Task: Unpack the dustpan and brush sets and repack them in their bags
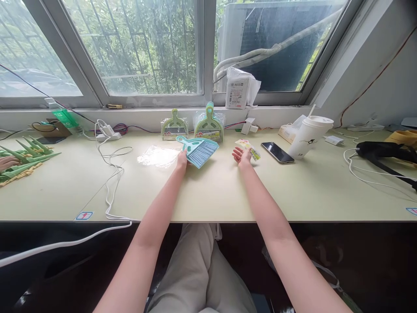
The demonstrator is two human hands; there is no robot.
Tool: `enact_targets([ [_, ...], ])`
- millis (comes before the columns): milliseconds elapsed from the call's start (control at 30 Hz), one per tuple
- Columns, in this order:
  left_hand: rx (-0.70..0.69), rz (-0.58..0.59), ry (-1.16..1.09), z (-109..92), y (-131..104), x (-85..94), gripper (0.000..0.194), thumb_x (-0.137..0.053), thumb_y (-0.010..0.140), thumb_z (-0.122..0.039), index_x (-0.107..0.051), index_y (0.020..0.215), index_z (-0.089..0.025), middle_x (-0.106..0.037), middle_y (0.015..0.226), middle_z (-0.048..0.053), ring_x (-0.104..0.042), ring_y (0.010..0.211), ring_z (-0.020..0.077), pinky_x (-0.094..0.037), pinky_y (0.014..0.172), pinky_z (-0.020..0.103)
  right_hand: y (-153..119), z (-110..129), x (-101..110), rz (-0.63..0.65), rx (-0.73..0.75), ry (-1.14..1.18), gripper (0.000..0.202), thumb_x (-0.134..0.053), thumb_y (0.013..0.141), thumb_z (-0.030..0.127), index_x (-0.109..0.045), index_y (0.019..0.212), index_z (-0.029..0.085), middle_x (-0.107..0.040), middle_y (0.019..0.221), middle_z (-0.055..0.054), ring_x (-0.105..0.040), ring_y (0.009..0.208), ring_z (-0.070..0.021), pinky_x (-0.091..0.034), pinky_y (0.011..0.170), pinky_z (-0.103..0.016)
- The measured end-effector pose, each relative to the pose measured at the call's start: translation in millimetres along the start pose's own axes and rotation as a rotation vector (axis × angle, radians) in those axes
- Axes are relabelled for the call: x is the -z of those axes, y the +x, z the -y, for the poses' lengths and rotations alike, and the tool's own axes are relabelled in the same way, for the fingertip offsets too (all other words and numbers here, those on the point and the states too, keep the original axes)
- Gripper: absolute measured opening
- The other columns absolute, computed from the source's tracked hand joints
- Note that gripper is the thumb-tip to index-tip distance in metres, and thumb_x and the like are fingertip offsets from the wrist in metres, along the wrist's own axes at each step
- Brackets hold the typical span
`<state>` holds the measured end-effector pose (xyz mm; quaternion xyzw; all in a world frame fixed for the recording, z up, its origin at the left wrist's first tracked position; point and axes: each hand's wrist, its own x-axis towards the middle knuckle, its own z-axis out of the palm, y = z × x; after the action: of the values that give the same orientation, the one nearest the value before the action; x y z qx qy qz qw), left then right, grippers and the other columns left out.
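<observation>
My left hand [183, 161] is closed on a teal mini dustpan [185, 141] by its side near the handle. A small brush [202, 152] with grey-blue bristles lies against the dustpan, bristles facing up. My right hand [241, 156] is turned palm up, fingers loosely extended to the left. A printed cardboard label [253, 151] sits at its thumb and seems gripped there, though the contact is partly hidden. Left of the dustpan lies a crumpled clear plastic wrapper [158, 156]. Two wrapped green dustpan sets, one left [175, 126] and one right [209, 126], stand behind.
A phone [277, 152], a white lidded cup [311, 137] with a straw and a tissue pack [289, 130] stand to the right. White cables [112, 187] cross the left side. At far left, another person's hand [9, 163] touches green spiky pieces [29, 152].
</observation>
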<state>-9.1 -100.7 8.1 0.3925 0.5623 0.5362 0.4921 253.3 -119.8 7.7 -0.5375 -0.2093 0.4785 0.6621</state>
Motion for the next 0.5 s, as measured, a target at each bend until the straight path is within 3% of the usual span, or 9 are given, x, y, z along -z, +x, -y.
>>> enact_targets([
  [133, -0.036, 0.022, 0.025, 1.3, -2.2, -1.7, 0.029, -0.047, 0.096, -0.042, -0.064, 0.098, -0.018, -0.062, 0.072, 0.003, -0.064, 0.068, 0.0178, -0.052, 0.066, 0.029, 3.2, 1.1, 5.9, 0.009, -0.020, 0.041, 0.075, -0.002, 0.100, 0.055, -0.068, 0.102, 0.020, -0.076, 0.093, -0.011, -0.072, 0.073, -0.0141, -0.050, 0.058, -0.022],
  [233, -0.104, 0.071, 0.053, 4.9, -3.3, -5.1, 0.026, -0.050, 0.095, -0.039, -0.063, 0.088, -0.019, -0.061, 0.073, 0.002, -0.062, 0.069, 0.0164, -0.051, 0.069, 0.028, -4.7, -0.8, -2.8, 0.008, 0.048, -0.159, 0.070, -0.005, 0.101, 0.055, -0.067, 0.103, 0.021, -0.075, 0.099, -0.010, -0.071, 0.072, -0.0141, -0.049, 0.059, -0.023],
  [333, -0.237, 0.144, 0.113, 11.0, -5.7, -10.9, 0.027, -0.052, 0.092, -0.038, -0.061, 0.077, -0.018, -0.061, 0.074, 0.003, -0.059, 0.071, 0.0161, -0.047, 0.071, 0.027, -23.3, -6.9, -20.2, -0.019, 0.319, -0.492, 0.064, -0.017, 0.100, 0.060, -0.068, 0.095, 0.021, -0.074, 0.093, -0.008, -0.069, 0.070, -0.0156, -0.048, 0.066, -0.026],
  [400, -0.349, 0.222, 0.158, 14.6, -10.2, -15.5, 0.028, -0.052, 0.091, -0.040, -0.060, 0.074, -0.018, -0.060, 0.073, 0.003, -0.057, 0.071, 0.0165, -0.044, 0.070, 0.027, -38.2, -13.8, -32.6, 0.061, 0.583, -0.736, 0.056, -0.025, 0.101, 0.055, -0.070, 0.092, 0.023, -0.073, 0.098, -0.007, -0.068, 0.084, -0.0185, -0.047, 0.077, -0.028],
  [500, -0.522, 0.281, 0.238, 16.8, -20.5, -21.9, 0.033, -0.051, 0.091, -0.044, -0.056, 0.072, -0.018, -0.058, 0.070, 0.001, -0.051, 0.068, 0.0160, -0.039, 0.066, 0.026, -55.1, -25.1, -45.6, 0.179, 0.866, -1.068, 0.039, -0.036, 0.102, 0.041, -0.069, 0.101, 0.022, -0.067, 0.115, -0.010, -0.057, 0.110, -0.0252, -0.045, 0.088, -0.033],
])
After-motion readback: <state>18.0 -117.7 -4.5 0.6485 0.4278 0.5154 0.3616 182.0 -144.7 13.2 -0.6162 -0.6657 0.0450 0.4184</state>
